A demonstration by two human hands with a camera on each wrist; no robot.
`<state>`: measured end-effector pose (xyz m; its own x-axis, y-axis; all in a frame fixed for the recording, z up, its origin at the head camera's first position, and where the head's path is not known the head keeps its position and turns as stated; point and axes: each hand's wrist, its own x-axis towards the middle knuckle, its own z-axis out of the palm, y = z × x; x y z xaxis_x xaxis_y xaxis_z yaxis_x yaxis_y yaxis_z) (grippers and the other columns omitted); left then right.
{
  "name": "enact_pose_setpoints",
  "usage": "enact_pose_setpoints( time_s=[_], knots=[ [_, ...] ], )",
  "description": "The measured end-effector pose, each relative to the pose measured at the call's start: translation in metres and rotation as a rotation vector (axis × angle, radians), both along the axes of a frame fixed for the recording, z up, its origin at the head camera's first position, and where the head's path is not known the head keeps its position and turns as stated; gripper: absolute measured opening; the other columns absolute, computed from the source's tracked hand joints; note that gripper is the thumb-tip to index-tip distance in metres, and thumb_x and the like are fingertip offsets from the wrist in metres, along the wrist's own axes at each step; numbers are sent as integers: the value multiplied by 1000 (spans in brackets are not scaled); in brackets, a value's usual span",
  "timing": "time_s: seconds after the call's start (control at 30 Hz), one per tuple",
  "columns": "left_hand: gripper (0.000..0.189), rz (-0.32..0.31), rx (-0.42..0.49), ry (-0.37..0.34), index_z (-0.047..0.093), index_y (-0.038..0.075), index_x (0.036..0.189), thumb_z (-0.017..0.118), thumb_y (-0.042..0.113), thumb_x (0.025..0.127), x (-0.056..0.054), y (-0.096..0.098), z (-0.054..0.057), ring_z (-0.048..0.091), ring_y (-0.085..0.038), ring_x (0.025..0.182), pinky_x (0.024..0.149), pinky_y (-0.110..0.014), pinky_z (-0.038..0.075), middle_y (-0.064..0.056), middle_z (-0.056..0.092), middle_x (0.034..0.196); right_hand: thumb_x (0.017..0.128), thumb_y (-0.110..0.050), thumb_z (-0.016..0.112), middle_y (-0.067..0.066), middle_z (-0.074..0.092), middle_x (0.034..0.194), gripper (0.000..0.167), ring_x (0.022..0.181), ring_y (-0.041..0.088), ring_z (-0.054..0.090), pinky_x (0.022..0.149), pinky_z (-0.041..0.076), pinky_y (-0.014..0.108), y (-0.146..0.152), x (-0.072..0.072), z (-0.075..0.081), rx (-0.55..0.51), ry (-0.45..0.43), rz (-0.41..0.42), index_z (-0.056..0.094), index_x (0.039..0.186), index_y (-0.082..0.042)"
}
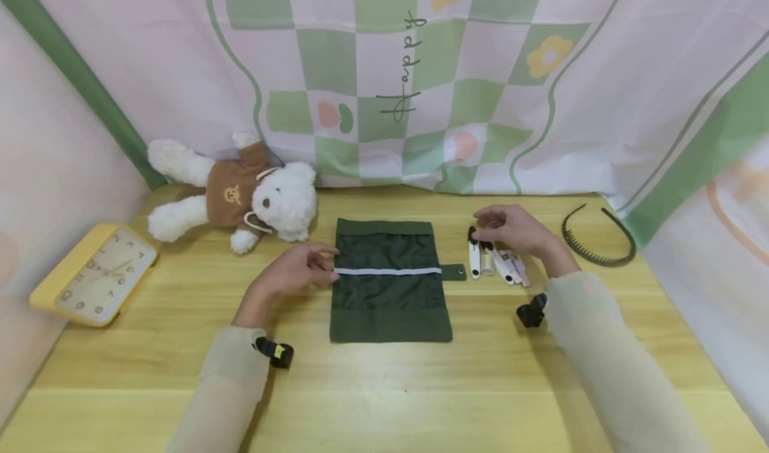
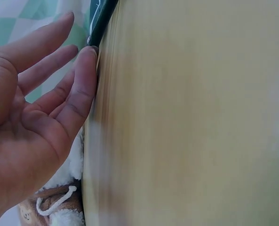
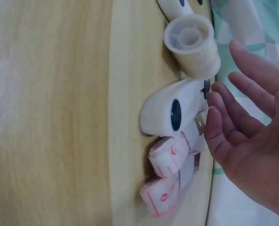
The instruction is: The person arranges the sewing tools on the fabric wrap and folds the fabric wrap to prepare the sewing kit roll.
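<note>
The person wears long, loose sleeves of a soft, plain pale beige, the left sleeve (image 1: 225,383) and the right sleeve (image 1: 619,353) both ending at the wrist in slightly ruffled cuffs, with a faint pinkish patch near the right one, while the left hand (image 1: 291,267) and the right hand (image 1: 518,229) are bare. At the left cuff sits a small, blocky black camera (image 1: 281,355) marked with a bright yellow patch (image 1: 279,351), and a similar compact black unit (image 1: 531,311) juts from the right cuff.

Left hand (image 1: 294,266), right hand (image 1: 515,231) apart, fingers (image 2: 83,89) loosely bent.
</note>
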<state>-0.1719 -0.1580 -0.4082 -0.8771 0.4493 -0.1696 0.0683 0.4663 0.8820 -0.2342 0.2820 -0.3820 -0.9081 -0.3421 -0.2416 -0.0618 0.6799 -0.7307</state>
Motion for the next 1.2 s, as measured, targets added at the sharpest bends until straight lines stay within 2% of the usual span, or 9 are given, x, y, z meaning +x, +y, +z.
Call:
enact_pose_setpoints(
  time_s=[0.13, 0.27, 0.37, 0.53, 0.77, 1.0, 1.2],
  knots=[
    [49, -1, 10, -28, 59, -3, 137, 75, 6, 92, -2, 0, -1, 67, -24, 92, 74, -35, 55, -14, 69, 103, 99, -24, 70, 23, 56, 134, 58, 120, 36, 53, 97, 48, 51, 0, -2, -3, -7, -18, -8, 49, 145, 4],
    [42, -18, 0, -17, 64, -5, 131, 75, 7, 93, -3, 0, -2, 66, -23, 93, 75, -34, 55, -13, 69, 101, 97, -21, 72, 23, 57, 132, 58, 118, 35, 54, 96, 48, 49, -1, -4, -5, -10, -22, -4, 50, 144, 6],
    [38, -31, -21, 4, 66, -7, 127, 75, 8, 93, -5, 1, -3, 65, -22, 93, 76, -33, 54, -12, 70, 99, 96, -20, 73, 23, 58, 128, 58, 111, 32, 55, 91, 49, 45, -2, -4, -6, 6, -22, 6, 51, 143, 7],
    [37, -28, -32, -9, 67, -8, 125, 75, 7, 92, -7, 1, -5, 65, -22, 90, 77, -33, 54, -12, 69, 97, 96, -19, 74, 20, 59, 121, 54, 101, 29, 54, 81, 48, 38, -4, -5, -7, 55, -8, 13, 55, 139, 7],
    [37, -34, -58, 2, 68, -7, 125, 75, 6, 91, -10, 3, -7, 65, -19, 87, 76, -32, 54, -11, 71, 96, 95, -16, 75, 19, 59, 116, 49, 101, 30, 54, 83, 46, 40, -6, -7, -9, 64, 8, 29, 58, 134, 8],
    [36, -34, -62, -19, 68, -7, 125, 74, 6, 92, -10, 3, -7, 64, -19, 86, 74, -32, 53, -11, 70, 96, 96, -12, 72, 18, 55, 113, 40, 99, 29, 52, 82, 46, 41, -5, -10, -11, -1, -60, 33, 54, 126, 7],
    [28, -29, -69, 3, 72, -5, 118, 74, 5, 92, -9, 4, -7, 63, -18, 84, 73, -31, 52, -9, 70, 92, 96, -9, 71, 16, 56, 109, 44, 94, 26, 55, 79, 50, 34, -3, -8, -8, -96, -102, -24, 48, 129, 7]
  ],
)
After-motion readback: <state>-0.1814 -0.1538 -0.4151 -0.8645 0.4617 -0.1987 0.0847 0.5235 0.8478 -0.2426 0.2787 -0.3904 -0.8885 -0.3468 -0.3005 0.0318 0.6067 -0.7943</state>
